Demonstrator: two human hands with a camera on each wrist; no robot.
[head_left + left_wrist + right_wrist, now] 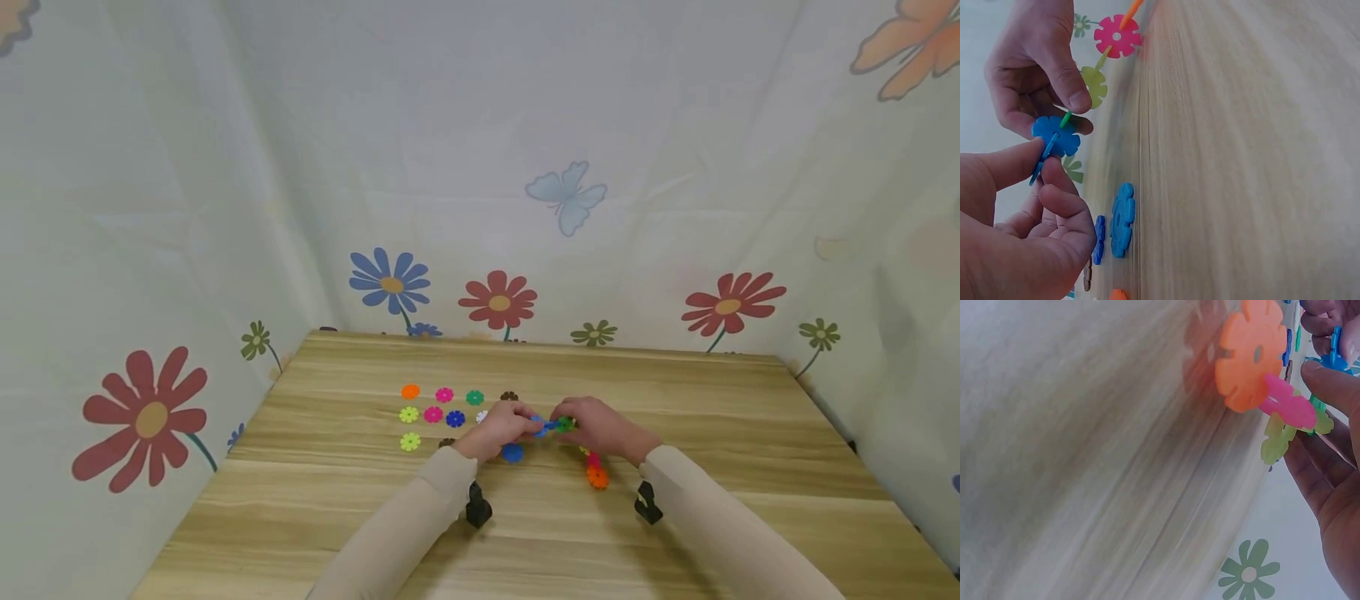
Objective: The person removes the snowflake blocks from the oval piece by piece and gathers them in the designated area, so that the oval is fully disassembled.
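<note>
Above the wooden table, my left hand [501, 429] pinches a light blue flower-shaped plastic disc [1038, 172], seen nearly edge-on in the left wrist view, between thumb and fingertips. It is slotted into a second blue disc [1070, 142]. My right hand [606, 427] grips a green disc [565, 424] that meets the second blue disc's edge. From the green disc a chain of joined discs hangs toward me: yellow-green [1277, 439], pink [1294, 406], then orange [1250, 359] at the end. The right fingers partly hide the green and yellow-green pieces.
Several loose flower discs lie left of my hands, among them an orange disc [410, 391], a dark blue disc [455, 418] and a white disc [482, 417]. A blue disc [512, 453] lies below my left hand. A flower-printed curtain [450, 208] hangs behind the table [360, 500].
</note>
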